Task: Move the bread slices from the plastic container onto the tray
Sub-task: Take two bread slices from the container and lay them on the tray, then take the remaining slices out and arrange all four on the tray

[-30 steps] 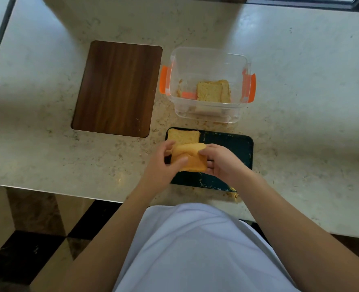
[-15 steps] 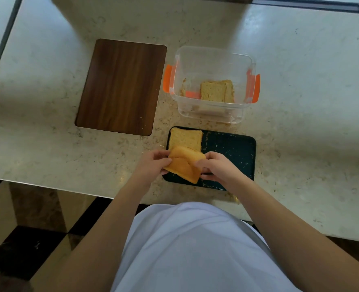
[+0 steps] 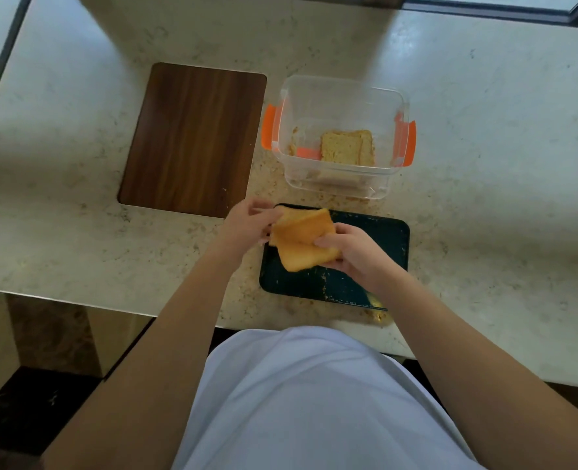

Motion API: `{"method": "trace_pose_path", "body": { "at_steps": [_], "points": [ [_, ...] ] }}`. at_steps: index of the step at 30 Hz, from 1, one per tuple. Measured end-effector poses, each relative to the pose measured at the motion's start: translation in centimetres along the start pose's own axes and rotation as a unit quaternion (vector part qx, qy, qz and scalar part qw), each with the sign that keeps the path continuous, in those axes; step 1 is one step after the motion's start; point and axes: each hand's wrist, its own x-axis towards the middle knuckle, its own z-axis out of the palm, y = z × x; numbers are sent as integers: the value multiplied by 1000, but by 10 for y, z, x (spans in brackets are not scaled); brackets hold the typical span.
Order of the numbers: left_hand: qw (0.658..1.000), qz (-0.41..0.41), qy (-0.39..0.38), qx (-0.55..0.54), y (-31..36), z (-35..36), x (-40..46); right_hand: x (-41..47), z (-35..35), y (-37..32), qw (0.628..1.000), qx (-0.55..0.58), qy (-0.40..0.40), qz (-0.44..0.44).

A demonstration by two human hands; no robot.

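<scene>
Nearest the camera, a white shirt (image 3: 314, 401) is seen, with both bare forearms reaching forward over the edge of the pale stone counter (image 3: 77, 164). Bread slices (image 3: 303, 244) are held between the two hands above the left part of the dark tray (image 3: 376, 266). The left hand (image 3: 247, 225) is closed on the slices' left edge, its fingers curled over the top. The right hand (image 3: 352, 251) is pinched on their right side, thumb on top and fingers beneath. The slices are fanned apart and tilted; whether their lower edge touches the tray cannot be told. Crumbs (image 3: 325, 283) are scattered over the tray and the counter around it. Just beyond the tray, a clear plastic container (image 3: 399, 106) with orange clips is placed, and more bread (image 3: 347, 147) lies flat inside on its bottom. To the container's left, a brown wooden board (image 3: 192, 137) is set into the counter.
</scene>
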Motion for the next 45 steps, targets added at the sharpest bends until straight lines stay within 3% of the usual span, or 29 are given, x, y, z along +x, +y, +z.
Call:
{"method": "trace_pose_path", "body": {
  "at_steps": [3,5,8,11,14,18,31,39,45],
  "points": [
    [997,-41,-26,-54,-28,-1,-10,-1,1,12,993,114,8,23],
    [996,-34,-31,-70,-40,3,-19,-2,5,22,992,119,10,29],
    [998,-17,3,-68,-53,8,-22,-5,12,38,995,-33,83,34],
    [999,17,25,20,-63,11,-23,-7,17,52,950,-262,170,-11],
    [990,70,44,119,-68,14,-27,-8,22,59,933,-299,198,-27],
    [973,115,78,183,-76,13,-31,-9,25,59,944,-253,208,-30],
    [949,111,114,273,-84,16,-35,-7,23,62,925,-335,176,-26],
    [899,139,114,399,-83,20,-33,-9,25,59,904,-395,161,-37],
    [834,253,104,480,-88,23,-31,-11,25,53,888,-435,142,-44]
  ]
}}
